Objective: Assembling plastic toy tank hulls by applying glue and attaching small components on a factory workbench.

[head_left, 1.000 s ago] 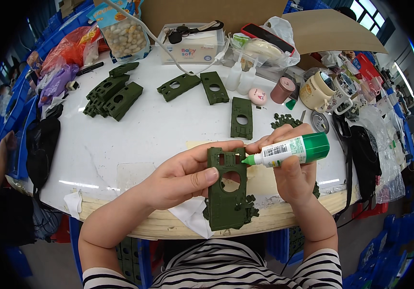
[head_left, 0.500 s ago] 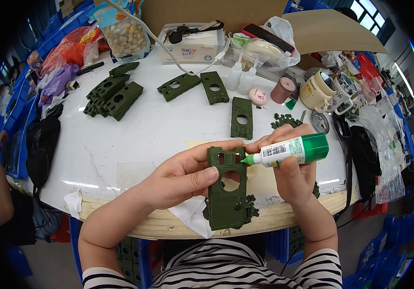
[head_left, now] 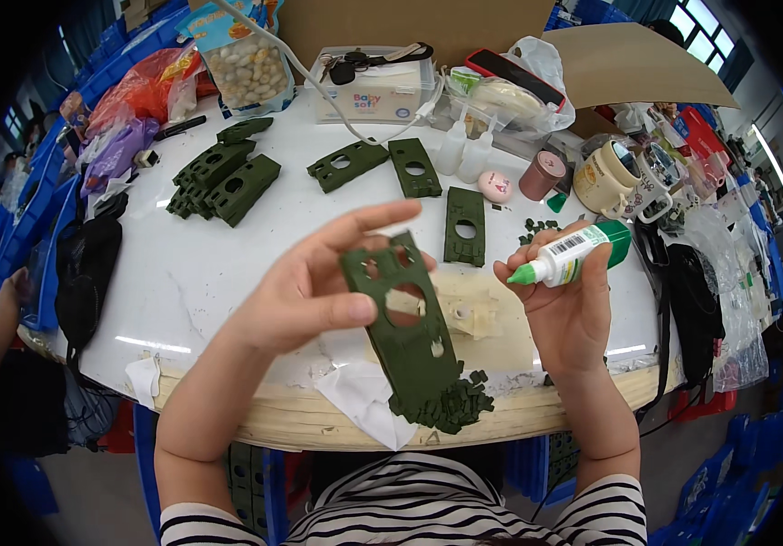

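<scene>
Pinched between the thumb and fingers of my left hand (head_left: pixel 287 300) is a dark green plastic toy tank hull (head_left: pixel 401 350), with a large round hole and smaller openings near its top. It is tilted, its upper end leaning left, and its lower end overlaps a heap of small green parts (head_left: pixel 455 409) at the table's front edge. My right hand (head_left: pixel 578 328) is wrapped round a white and green glue bottle (head_left: pixel 569 257). The bottle's narrow green tip points left, apart from the hull.
A cream sheet (head_left: pixel 492 341) and a white cloth (head_left: pixel 360 405) lie on the table (head_left: pixel 209 282). More hulls are stacked at the left (head_left: pixel 214 177), with single hulls (head_left: pixel 464 227) further back. Small green pieces (head_left: pixel 542 227) sit behind the bottle. Mugs (head_left: pixel 603 177) stand at the right.
The glue bottle has moved right and up, away from the hull. My left hand has shifted left and tilted the hull, uncovering more of the heap of small parts.
</scene>
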Demonstrator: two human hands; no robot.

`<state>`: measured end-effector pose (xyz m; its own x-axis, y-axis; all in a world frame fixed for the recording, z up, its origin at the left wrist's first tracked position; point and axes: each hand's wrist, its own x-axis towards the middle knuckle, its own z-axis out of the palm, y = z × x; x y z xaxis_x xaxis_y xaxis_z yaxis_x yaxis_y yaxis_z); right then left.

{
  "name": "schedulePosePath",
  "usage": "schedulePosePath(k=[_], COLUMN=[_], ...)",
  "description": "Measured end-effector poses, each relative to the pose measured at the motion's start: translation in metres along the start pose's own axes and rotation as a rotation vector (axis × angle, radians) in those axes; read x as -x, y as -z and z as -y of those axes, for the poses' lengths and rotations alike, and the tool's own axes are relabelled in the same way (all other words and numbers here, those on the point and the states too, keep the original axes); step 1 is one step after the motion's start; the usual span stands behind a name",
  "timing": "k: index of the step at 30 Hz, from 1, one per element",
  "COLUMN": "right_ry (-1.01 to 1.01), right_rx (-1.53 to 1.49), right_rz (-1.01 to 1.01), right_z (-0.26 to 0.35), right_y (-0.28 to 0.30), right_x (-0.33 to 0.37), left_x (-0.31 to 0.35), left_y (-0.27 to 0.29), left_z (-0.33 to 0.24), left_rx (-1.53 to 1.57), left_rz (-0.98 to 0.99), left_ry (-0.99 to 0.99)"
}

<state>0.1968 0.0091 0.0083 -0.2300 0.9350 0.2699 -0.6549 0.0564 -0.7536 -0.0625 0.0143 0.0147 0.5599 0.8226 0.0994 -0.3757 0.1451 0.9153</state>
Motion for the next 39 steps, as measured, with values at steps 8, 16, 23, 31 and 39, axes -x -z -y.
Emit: schedulePosePath(k=[8, 16, 23, 31, 39], right_ry=[0.031, 0.03, 0.027, -0.002, -0.052], right_rx=[0.059, 0.073, 0.07, 0.101, 0.147], right_rz=[-0.131, -0.076, -0.045, -0.129, -0.134], right_z=[-0.003, -0.002, -0.002, -0.005, -0.006], right_y=[0.008, 0.012, 0.014, 0.009, 0.001], right_x=[0.001, -0.002, -0.002, -0.004, -0.007], left_x=[0.002, 0.007, -0.02, -0.05, -0.028], left_y=[0.106, 0.096, 0.104, 0.128, 0.133], left_z=[-0.027, -0.026, -0.006, 0.025, 0.011], left_rx=[-0.477, -1.233, -1.234, -1.501, -1.556], left_rz=[-0.156, -0.124, -0.406, -0.603, -0.584], left_ry=[0.094, 0.3, -0.024, -0.07, 0.008])
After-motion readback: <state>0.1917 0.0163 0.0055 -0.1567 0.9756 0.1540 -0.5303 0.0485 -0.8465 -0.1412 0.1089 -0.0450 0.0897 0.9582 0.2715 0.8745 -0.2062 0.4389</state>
